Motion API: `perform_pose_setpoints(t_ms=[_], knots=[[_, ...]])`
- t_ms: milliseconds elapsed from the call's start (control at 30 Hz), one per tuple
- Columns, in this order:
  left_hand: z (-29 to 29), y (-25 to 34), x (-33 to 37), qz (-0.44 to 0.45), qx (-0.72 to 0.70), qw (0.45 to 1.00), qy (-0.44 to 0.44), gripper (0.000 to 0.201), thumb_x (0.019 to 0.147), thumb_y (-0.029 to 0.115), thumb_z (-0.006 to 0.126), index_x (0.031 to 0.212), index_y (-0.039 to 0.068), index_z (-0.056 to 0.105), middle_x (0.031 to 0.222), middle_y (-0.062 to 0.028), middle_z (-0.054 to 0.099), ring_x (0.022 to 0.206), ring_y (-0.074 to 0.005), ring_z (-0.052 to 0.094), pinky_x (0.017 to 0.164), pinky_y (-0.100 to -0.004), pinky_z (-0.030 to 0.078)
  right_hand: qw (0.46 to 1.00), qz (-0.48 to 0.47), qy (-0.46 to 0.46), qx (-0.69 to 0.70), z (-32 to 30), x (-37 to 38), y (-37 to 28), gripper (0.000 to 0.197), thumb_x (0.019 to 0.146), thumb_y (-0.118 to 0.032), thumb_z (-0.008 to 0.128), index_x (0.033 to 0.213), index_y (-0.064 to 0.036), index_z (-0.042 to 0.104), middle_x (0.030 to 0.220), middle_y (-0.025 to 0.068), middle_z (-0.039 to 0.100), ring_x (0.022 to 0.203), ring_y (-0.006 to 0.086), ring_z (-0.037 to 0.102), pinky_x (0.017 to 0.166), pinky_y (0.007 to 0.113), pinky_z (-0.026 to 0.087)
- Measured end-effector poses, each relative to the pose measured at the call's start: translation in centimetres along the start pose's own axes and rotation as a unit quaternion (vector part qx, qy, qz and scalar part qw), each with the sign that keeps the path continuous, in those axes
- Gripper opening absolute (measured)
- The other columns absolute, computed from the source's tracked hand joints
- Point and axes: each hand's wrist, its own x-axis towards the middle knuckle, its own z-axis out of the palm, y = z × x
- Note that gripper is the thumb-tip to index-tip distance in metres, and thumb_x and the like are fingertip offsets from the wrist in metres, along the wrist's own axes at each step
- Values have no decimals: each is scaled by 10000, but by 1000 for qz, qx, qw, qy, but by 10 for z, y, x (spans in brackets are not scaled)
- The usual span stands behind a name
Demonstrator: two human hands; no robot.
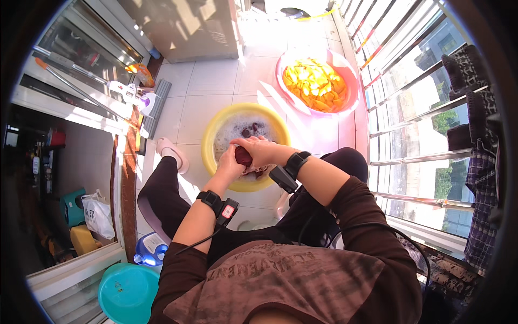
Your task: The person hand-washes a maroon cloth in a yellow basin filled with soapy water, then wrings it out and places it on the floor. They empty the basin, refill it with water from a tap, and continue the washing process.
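Observation:
A yellow basin (208, 154) of foamy, soapy water (229, 129) stands on the floor between my legs. Over its near half, my left hand (230, 165) and my right hand (260, 152) come together, both closed round a bunched dark red cloth (243, 156). The right hand lies across the top of it, and the left grips from the near left side. More dark fabric (250, 129) pokes up through the suds beyond my hands. Below them, part of the cloth hangs toward the water, and how far it reaches is hidden.
A pink basin (353, 86) piled with orange-yellow cloth (315, 86) sits at the far right. On the left are a flat mop (156, 108), a blue bottle (151, 249) and a teal basin (127, 294). Barred windows (415, 121) and hanging clothes (483, 178) line the right side.

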Motion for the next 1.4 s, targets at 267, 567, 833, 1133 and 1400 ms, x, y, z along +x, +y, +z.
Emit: perform_pose_setpoints(t_ms=[267, 567, 833, 1133, 1400], knots=[[-6, 24, -6, -28, -22, 999, 23, 450, 579, -20, 667, 1013, 48, 572, 914, -100, 644, 880, -238, 637, 808, -343, 505, 981, 0, 24, 194, 0, -19, 25, 889, 628, -228, 798, 1386, -164, 337, 1241, 169, 542, 1162, 316, 522, 973, 393, 416], [-127, 104, -16, 28, -41, 993, 110, 390, 576, -1, 645, 961, 3, 580, 885, -115, 655, 809, -214, 638, 775, -305, 506, 826, 63, 222, 514, -30, -29, 62, 652, 841, -198, 674, 1392, -105, 339, 1346, 89, 461, 1241, 192, 432, 1043, 363, 347], [-225, 212, -53, 135, -147, 974, 111, 383, 648, -131, 514, 1016, -35, 553, 938, -114, 651, 836, -168, 641, 774, -271, 518, 792, 115, 311, 513, -36, -34, 78, 589, 847, -257, 658, 1342, -73, 396, 1255, 96, 514, 1102, 175, 505, 902, 312, 411], [-168, 148, -11, 109, -124, 979, 121, 361, 636, -100, 588, 980, 1, 540, 895, -62, 627, 820, -139, 616, 762, -262, 501, 635, 81, 288, 713, -41, -37, 83, 392, 950, -267, 519, 1244, -13, 465, 1175, 146, 569, 1115, 232, 551, 919, 333, 455], [-74, 24, 42, 11, -101, 986, 133, 374, 645, -43, 577, 1000, 47, 501, 925, -99, 586, 855, -237, 596, 808, -328, 480, 574, 118, 203, 784, -28, -38, 94, 381, 1003, -317, 357, 1138, -5, 530, 1188, 164, 584, 1120, 257, 560, 950, 378, 445]])
